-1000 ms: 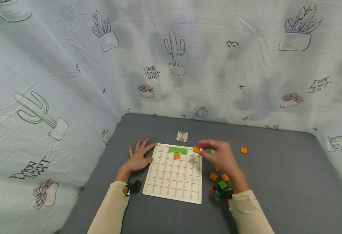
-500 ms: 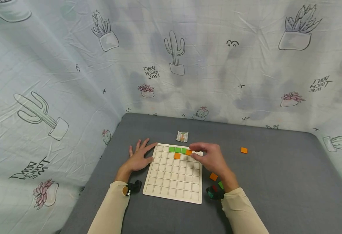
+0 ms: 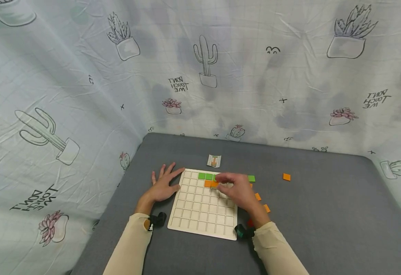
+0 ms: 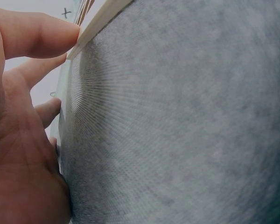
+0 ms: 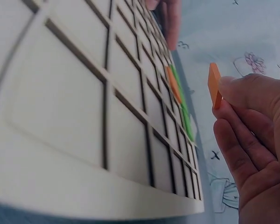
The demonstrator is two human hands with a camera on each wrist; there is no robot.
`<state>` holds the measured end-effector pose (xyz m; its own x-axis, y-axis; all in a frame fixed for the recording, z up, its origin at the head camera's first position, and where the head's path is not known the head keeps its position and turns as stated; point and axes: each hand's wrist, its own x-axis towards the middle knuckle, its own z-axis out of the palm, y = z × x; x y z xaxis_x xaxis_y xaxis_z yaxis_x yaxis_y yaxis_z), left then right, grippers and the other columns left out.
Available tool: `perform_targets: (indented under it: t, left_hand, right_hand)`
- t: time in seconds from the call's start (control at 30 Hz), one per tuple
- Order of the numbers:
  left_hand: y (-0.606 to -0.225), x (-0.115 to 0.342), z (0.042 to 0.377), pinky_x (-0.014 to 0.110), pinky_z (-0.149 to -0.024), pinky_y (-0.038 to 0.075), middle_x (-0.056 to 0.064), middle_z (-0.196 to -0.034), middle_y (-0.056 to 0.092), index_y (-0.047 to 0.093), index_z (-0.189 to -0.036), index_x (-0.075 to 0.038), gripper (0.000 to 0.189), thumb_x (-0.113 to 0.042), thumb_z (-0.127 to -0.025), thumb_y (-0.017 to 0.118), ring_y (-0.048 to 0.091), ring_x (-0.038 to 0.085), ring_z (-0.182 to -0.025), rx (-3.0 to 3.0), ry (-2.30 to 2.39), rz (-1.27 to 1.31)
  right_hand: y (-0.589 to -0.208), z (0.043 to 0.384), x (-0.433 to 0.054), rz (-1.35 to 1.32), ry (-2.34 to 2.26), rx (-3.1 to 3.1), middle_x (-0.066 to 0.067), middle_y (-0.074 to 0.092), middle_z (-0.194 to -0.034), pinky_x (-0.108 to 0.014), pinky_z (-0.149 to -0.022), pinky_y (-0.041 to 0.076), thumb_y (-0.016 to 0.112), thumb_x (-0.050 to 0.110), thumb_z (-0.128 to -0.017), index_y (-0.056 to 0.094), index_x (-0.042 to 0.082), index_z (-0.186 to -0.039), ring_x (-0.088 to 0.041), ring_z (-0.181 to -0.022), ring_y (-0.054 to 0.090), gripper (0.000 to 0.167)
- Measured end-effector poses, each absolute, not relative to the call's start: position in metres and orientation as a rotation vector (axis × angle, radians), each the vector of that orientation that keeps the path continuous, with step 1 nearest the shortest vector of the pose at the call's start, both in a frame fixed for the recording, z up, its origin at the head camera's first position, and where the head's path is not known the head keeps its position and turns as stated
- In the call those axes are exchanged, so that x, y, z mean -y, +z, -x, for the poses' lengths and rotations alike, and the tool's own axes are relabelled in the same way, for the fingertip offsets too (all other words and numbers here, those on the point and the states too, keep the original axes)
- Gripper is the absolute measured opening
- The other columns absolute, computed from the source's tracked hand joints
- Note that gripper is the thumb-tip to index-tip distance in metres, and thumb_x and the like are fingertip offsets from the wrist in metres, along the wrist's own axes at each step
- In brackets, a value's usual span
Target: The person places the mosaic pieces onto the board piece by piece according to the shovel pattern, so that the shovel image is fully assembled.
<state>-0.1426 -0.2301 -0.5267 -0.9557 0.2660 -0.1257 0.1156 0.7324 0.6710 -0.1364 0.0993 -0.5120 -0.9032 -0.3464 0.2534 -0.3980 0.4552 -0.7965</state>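
My right hand pinches a square orange tile between thumb and fingertips, close over the pale gridded board. In the head view the held tile overlaps the cell just right of another orange tile, which lies in the second row. Along the top row sit green tiles, the rightmost partly covered by my right fingers. My left hand rests at the board's upper left with fingers spread. Its thumb and index finger touch the board's edge.
Just behind the board lies a small card with a printed grid pattern. To the right are a loose green tile and several orange tiles, partly hidden by my right arm. Another orange tile lies farther right on the grey table.
My right hand has carried the orange tile leftward over the board, from its upper right corner to beside the orange tile in the second row. The left hand has stayed put.
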Motion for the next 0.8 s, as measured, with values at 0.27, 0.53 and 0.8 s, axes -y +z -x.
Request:
perform_targets:
  t: [0.27,0.53,0.8]
  left_hand:
    - [-0.527,0.228,0.142,0.076,-0.124,-0.021,0.020,-0.185,0.009,0.043,-0.171,-0.020,0.067,-0.015,-0.106,0.062,-0.011,0.050,-0.169,-2.725,1.041,-0.311]
    - [-0.524,0.229,0.141,0.077,-0.123,-0.021,0.020,-0.185,0.008,0.042,-0.171,-0.019,0.068,-0.014,-0.106,0.062,-0.012,0.050,-0.169,-2.724,1.039,-0.312]
    - [-0.524,0.229,0.141,0.077,-0.123,-0.021,0.020,-0.185,0.008,0.042,-0.171,-0.019,0.067,-0.015,-0.107,0.062,-0.011,0.050,-0.169,-2.726,1.038,-0.317]
  right_hand:
    - [-0.520,0.134,-0.089,-0.692,1.429,2.681,0.000,0.085,-0.113,-0.048,-0.093,0.065,0.086,0.006,-0.093,0.085,0.012,-0.121,-0.023,-0.104,0.080,0.029]
    - [-0.520,0.133,-0.082,-0.760,1.385,2.689,-0.004,0.083,-0.119,-0.046,-0.094,0.065,0.086,0.004,-0.092,0.084,0.009,-0.121,-0.026,-0.107,0.079,0.030]
    - [-0.522,0.132,-0.077,-0.814,1.374,2.697,-0.004,0.083,-0.120,-0.043,-0.094,0.065,0.086,0.003,-0.092,0.084,0.008,-0.121,-0.023,-0.109,0.080,0.030]
